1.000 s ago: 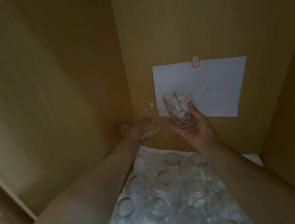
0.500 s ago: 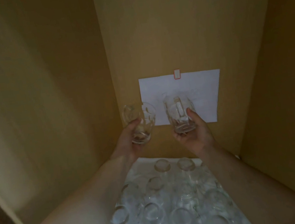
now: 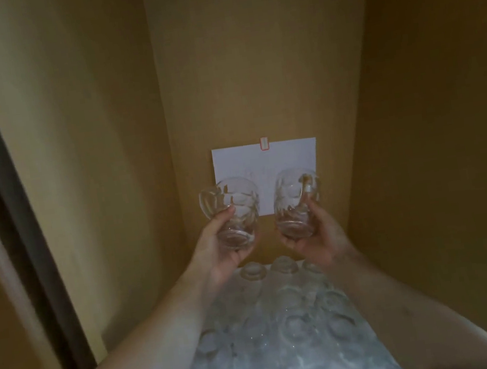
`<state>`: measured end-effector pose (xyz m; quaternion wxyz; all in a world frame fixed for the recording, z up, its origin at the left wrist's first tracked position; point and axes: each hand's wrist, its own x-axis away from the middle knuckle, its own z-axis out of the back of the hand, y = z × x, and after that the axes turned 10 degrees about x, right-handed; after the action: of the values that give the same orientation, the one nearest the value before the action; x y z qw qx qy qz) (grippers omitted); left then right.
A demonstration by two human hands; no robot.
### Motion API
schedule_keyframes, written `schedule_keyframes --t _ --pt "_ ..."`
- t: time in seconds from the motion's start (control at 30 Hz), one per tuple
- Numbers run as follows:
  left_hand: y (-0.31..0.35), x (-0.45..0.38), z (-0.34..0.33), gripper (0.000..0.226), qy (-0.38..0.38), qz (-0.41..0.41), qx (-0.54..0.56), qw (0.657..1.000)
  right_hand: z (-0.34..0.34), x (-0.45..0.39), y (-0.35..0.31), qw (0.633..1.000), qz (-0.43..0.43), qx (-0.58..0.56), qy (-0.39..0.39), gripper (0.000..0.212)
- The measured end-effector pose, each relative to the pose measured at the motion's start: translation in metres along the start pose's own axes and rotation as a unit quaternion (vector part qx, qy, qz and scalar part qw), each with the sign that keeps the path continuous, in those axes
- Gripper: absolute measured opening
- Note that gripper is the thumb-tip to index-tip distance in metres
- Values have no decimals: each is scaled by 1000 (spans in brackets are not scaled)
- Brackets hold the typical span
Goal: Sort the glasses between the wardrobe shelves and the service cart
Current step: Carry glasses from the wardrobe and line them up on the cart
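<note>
Both hands are now raised level and side by side inside the tan wooden wardrobe compartment (image 3: 249, 58), each with a glass. The left hand (image 3: 214, 251) curls its fingers (image 3: 224, 215) round the lower body of a clear cut-glass mug with a handle (image 3: 230, 211), and the right hand (image 3: 318, 236) wraps the same way round a second clear handled glass mug (image 3: 296, 203). A second ago the left mug was low and tipped sideways near the back corner and the right one was held alone in front of the paper; half a second ago both had come upright, and since then they have lifted a little and spread apart. The two mugs are near each other but not touching, held in the air in front of the white sheet of paper (image 3: 265, 162) fixed to the back panel by a small red-edged clip (image 3: 264, 144).

Below the wrists, the crowd of clear glasses (image 3: 285, 313) stands on a white cloth-covered shelf (image 3: 379, 359), well under the lifted pair. The view is dim and those lower glasses are blurred, so their kinds cannot be told apart.

The pair appears picked and cleared from the group, so the likely next step is to carry them out toward the service cart, which is not in view, or onto another shelf.
</note>
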<state>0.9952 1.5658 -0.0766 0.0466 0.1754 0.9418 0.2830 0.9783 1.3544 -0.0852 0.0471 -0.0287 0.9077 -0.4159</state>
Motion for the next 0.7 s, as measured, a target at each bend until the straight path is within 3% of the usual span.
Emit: schedule_keyframes --t 0.1,0.13,0.23,0.3,0.4,0.47,0.53,0.7 --pt "-5 20 2 75 -28 8 28 999 -4 28 4 1000 12 21 18 83" --pt "-7 26 4 86 -37 10 35 999 -6 37 5 999 16 31 32 83" --pt "-11 42 7 103 -57 44 41 997 -12 68 9 996 24 52 69 53" --pt "-13 53 7 98 -60 85 47 993 -12 86 14 993 31 70 88 52" --pt "-25 73 2 56 -41 123 49 990 -15 117 21 992 39 63 99 43" --pt "-36 87 -3 41 -27 135 37 990 -17 140 23 992 49 49 109 28" --pt "-46 100 -7 46 -36 157 35 986 -17 163 21 990 58 47 121 17" --pt "-73 122 -27 81 -123 229 11 966 -15 217 5 987 89 55 123 9"
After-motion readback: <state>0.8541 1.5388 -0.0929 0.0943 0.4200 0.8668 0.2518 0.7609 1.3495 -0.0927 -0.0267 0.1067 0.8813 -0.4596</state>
